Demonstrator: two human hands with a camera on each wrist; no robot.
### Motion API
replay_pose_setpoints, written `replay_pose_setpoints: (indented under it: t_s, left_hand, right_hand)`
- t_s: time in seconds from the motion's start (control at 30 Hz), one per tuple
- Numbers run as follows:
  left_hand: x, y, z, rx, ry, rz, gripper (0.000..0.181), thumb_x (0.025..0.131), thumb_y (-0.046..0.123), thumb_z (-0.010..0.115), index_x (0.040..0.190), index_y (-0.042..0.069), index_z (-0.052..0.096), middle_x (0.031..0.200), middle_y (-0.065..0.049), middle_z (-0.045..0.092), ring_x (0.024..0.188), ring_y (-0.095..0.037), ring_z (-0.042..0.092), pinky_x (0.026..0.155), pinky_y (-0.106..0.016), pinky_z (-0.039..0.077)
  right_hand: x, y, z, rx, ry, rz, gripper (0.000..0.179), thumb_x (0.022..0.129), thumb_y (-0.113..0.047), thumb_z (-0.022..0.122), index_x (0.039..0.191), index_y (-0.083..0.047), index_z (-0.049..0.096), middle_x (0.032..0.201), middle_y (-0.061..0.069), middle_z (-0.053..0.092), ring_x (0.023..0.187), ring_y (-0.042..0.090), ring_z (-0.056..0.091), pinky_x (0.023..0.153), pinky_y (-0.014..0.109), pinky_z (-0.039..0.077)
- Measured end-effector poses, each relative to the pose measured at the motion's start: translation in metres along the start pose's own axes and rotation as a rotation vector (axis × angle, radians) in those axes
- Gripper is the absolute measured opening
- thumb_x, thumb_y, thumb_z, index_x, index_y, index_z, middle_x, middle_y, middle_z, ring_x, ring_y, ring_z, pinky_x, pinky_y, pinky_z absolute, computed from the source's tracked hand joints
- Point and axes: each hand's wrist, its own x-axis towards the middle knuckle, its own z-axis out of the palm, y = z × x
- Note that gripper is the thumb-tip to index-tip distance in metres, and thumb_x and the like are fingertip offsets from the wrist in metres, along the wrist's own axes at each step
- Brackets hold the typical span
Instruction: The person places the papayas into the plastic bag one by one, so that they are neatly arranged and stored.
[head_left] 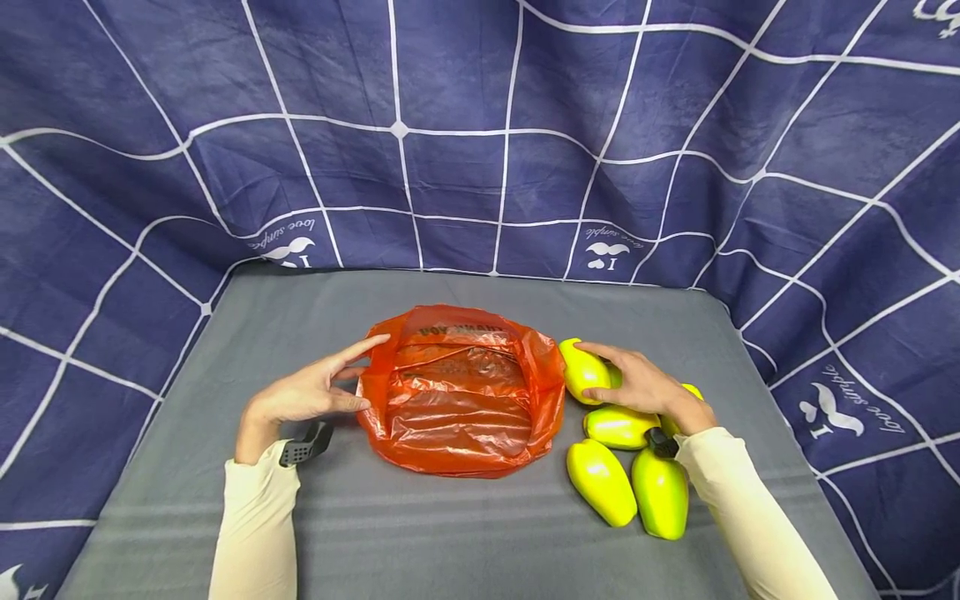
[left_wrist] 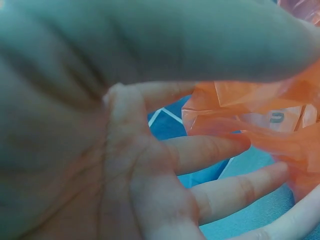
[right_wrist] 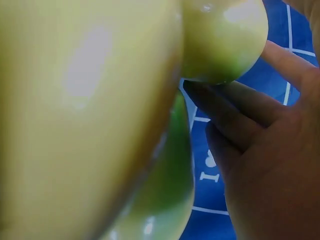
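Note:
A red plastic bag [head_left: 457, 417] lies with its mouth spread, printed letters showing at its far side. My left hand [head_left: 311, 392] is at the bag's left edge, fingers spread and mostly straight, fingertips against the thin plastic [left_wrist: 260, 110]. At the bag's right side, my right hand [head_left: 633, 379] holds a yellow-green mango [head_left: 577, 371] between thumb and fingers. The right wrist view shows the fingers around the end of that mango [right_wrist: 225, 45]. Below this hand lie another mango [head_left: 618, 427] and two more, a left one [head_left: 602, 483] and a right one [head_left: 660, 493].
More yellow-green fruit [head_left: 692, 390] shows partly behind the right wrist. Grey cloth [head_left: 420, 533] covers the table. A dark blue curtain [head_left: 465, 175] with white lines hangs at the back and both sides.

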Motion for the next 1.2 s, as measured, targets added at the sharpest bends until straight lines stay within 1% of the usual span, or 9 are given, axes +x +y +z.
replay_pose_setpoints:
  t_s: [0.2,0.4,0.63,0.93,1.2]
  left_hand:
    - [0.001,0.000,0.000,-0.017,-0.008,-0.001,0.095,0.089,-0.003,0.070,0.162,0.017,0.012,0.165,-0.019,0.011,0.144,-0.053,0.027,0.093,-0.033,0.056]
    - [0.000,0.001,-0.001,0.035,0.008,0.013,0.094,0.090,-0.001,0.071,0.161,0.017,0.013,0.164,-0.021,0.015,0.142,-0.052,0.032,0.094,-0.027,0.055]
    - [0.000,0.002,0.000,0.068,0.020,0.006,0.093,0.089,0.001,0.072,0.161,0.017,0.014,0.163,-0.021,0.018,0.141,-0.051,0.035,0.094,-0.026,0.054]
    - [0.000,0.002,-0.001,0.112,0.028,0.016,0.092,0.090,0.003,0.073,0.161,0.017,0.015,0.162,-0.021,0.020,0.142,-0.050,0.035,0.097,-0.022,0.051]
    - [0.000,0.002,-0.001,0.134,0.037,0.008,0.093,0.089,0.005,0.074,0.161,0.018,0.016,0.162,-0.021,0.020,0.141,-0.049,0.037,0.098,-0.021,0.049]
  right_hand:
    - [-0.002,0.000,-0.006,0.002,0.044,0.004,0.078,0.084,-0.038,0.081,0.151,-0.021,0.045,0.148,0.010,0.053,0.129,0.033,0.055,0.109,0.055,0.041]
    - [-0.002,-0.001,-0.011,-0.015,0.079,0.007,0.077,0.085,-0.036,0.081,0.151,-0.020,0.044,0.149,0.012,0.052,0.130,0.035,0.054,0.109,0.056,0.040]
    - [-0.005,-0.002,-0.017,-0.009,0.124,0.025,0.077,0.084,-0.033,0.082,0.150,-0.019,0.046,0.147,0.013,0.054,0.129,0.035,0.054,0.108,0.056,0.040]
    - [-0.007,-0.010,-0.024,-0.032,0.164,-0.015,0.077,0.084,-0.031,0.082,0.151,-0.017,0.045,0.147,0.014,0.053,0.129,0.037,0.054,0.107,0.057,0.041]
    - [-0.006,-0.018,-0.031,-0.032,0.189,-0.035,0.078,0.084,-0.033,0.082,0.151,-0.020,0.044,0.147,0.012,0.053,0.129,0.036,0.054,0.107,0.057,0.042]
